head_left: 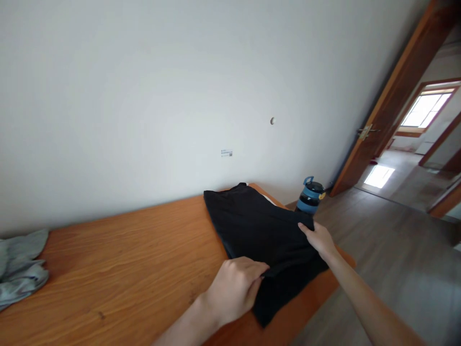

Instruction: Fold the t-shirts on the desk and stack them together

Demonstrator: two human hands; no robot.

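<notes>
A black garment [252, 221] lies over the right end of the wooden table, one layer lifted off another along its near side. Its exact kind is hard to make out. My left hand [239, 286] pinches the near edge of the upper layer between thumb and fingers. At the right, my right hand [319, 238] grips a corner of the same layer, with the thumb on top. Below the raised edge, the lower layer stays spread on the table near its front right side. Just beyond my right hand stands a blue and black water bottle [309, 199].
The wooden table [126, 259] runs along a pale wall [144, 96]. A crumpled grey cloth [23, 266] lies at its left end. Past the table's right edge are the floor [389, 250] and an open wooden door [382, 105].
</notes>
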